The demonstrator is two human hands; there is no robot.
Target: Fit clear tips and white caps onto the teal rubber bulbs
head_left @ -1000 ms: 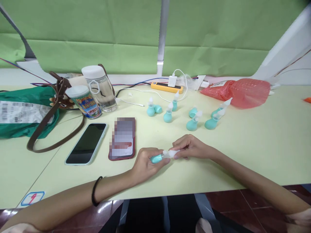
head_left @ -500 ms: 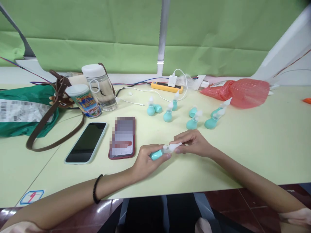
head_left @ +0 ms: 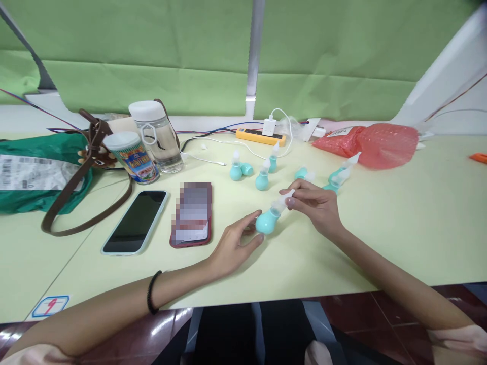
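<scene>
While the teal bulb [head_left: 266,223] tilts low over the table [head_left: 380,238] in front of me, my right hand [head_left: 317,208] pinches its clear tip. My left hand [head_left: 233,244] curls loosely open, fingertips at the bulb. A red phone [head_left: 192,215] lies just to the left.

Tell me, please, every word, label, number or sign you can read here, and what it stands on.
Sticker at the near edge of the table: red lightning-bolt sign in a blue frame, no words.
Cup wrapper: coloured lettering, too blurred.
White label on the green bag: barcode and print, too small.
Red phone: screen blurred out.
Teal bulb in the right hand: no print seen.
</scene>
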